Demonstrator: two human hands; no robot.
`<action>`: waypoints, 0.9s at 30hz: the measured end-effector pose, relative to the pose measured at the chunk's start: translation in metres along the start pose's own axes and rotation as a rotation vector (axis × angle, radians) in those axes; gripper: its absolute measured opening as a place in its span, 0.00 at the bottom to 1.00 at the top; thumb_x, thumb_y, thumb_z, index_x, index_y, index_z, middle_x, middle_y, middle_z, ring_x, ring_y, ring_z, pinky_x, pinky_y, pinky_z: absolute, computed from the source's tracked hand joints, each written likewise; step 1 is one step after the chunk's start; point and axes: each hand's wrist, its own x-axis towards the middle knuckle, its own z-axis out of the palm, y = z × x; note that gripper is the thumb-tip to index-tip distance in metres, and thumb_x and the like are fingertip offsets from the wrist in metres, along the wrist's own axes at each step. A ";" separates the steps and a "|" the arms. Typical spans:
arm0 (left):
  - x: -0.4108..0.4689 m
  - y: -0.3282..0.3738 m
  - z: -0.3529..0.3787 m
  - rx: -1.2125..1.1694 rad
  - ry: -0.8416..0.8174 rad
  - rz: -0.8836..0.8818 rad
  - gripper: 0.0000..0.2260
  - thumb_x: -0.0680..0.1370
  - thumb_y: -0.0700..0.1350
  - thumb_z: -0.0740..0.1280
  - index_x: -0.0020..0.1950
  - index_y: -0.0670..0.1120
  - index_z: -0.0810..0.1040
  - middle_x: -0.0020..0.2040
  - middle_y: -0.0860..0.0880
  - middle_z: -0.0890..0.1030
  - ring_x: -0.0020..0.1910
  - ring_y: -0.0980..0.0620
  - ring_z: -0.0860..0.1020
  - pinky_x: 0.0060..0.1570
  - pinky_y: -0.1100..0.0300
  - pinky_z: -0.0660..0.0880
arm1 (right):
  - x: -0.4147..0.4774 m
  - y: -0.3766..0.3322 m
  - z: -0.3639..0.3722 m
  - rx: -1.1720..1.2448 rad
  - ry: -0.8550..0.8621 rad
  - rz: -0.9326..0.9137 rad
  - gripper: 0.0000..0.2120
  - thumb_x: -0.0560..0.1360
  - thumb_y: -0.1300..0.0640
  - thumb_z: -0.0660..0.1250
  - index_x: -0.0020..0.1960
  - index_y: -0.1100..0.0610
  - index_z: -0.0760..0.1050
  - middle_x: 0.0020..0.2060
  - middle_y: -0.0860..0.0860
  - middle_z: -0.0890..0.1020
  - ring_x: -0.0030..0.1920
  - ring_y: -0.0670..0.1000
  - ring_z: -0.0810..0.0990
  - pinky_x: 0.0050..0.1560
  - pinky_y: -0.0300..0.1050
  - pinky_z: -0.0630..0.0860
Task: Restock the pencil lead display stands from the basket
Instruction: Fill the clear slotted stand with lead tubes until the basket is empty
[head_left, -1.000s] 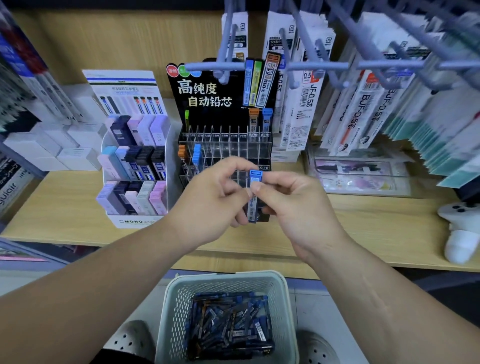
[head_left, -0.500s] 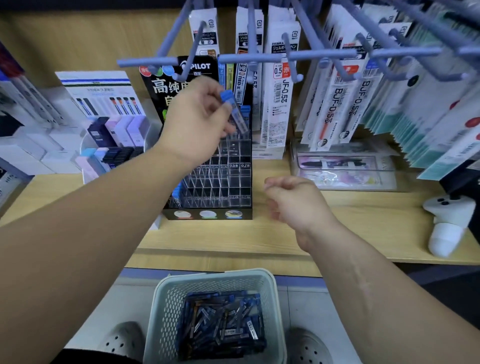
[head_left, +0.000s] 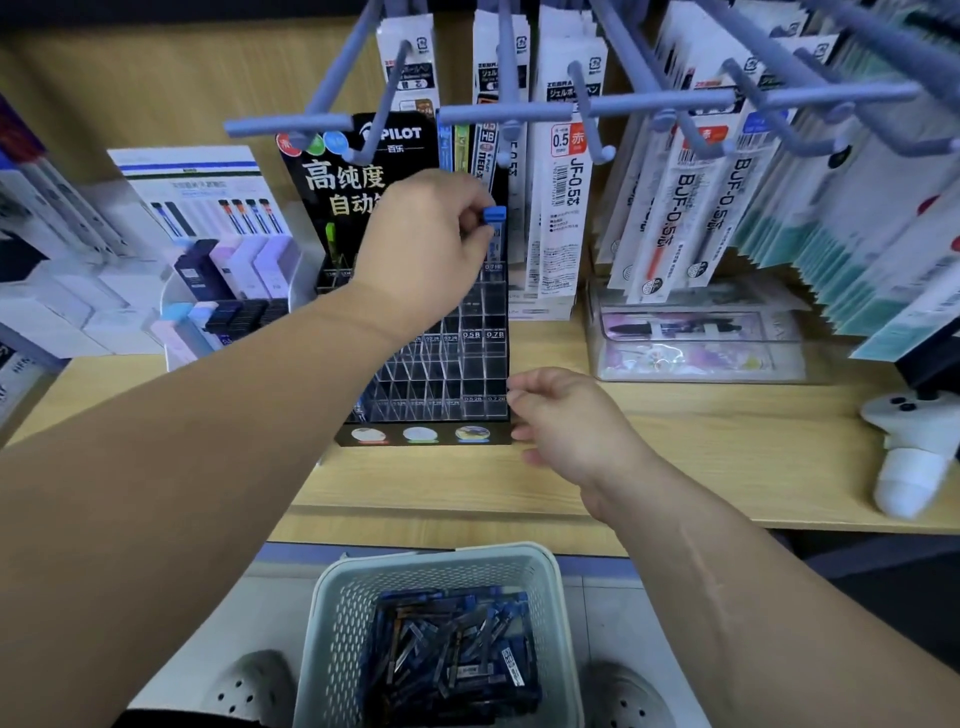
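A black Pilot display stand (head_left: 441, 364) with clear plastic compartments stands on the wooden shelf. My left hand (head_left: 423, 244) pinches a blue-capped lead tube (head_left: 494, 231) upright over the stand's back right row, its lower end at the compartments. Beside the stand's front right corner, my right hand (head_left: 569, 423) hovers with loosely curled fingers and holds nothing. On the floor below sits a pale plastic basket (head_left: 332, 618) holding several blue and black lead tubes (head_left: 452, 654).
A white Mono stand (head_left: 228, 291) with pastel boxes stands left of the Pilot stand. Blue hook rails (head_left: 571, 111) with hanging refill packs (head_left: 563, 208) jut out overhead. A clear pen case (head_left: 696, 338) and a white controller (head_left: 909, 457) lie on the shelf at right.
My left hand took the blue-capped tube from both hands up to the stand's back right row and turned it upright. My right hand let go and dropped to the stand's front corner.
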 end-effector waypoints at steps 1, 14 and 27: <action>0.000 -0.001 0.001 0.028 0.011 -0.004 0.06 0.74 0.41 0.71 0.49 0.42 0.84 0.41 0.46 0.81 0.39 0.50 0.76 0.44 0.53 0.76 | 0.001 0.000 0.000 -0.001 0.003 0.000 0.11 0.82 0.56 0.64 0.62 0.53 0.79 0.59 0.50 0.81 0.61 0.52 0.80 0.66 0.56 0.76; -0.017 0.006 -0.008 0.177 -0.021 -0.055 0.12 0.77 0.48 0.68 0.60 0.50 0.81 0.47 0.49 0.83 0.48 0.45 0.81 0.46 0.51 0.78 | -0.007 -0.003 -0.004 0.007 -0.021 0.026 0.06 0.82 0.55 0.64 0.56 0.52 0.79 0.50 0.51 0.83 0.43 0.50 0.79 0.42 0.46 0.79; -0.219 -0.052 -0.100 0.031 -0.684 -0.560 0.09 0.73 0.54 0.74 0.39 0.51 0.81 0.36 0.54 0.81 0.36 0.57 0.78 0.36 0.63 0.70 | -0.048 0.073 0.008 -0.546 -0.493 0.057 0.07 0.79 0.51 0.70 0.47 0.55 0.82 0.42 0.52 0.85 0.43 0.46 0.82 0.47 0.47 0.79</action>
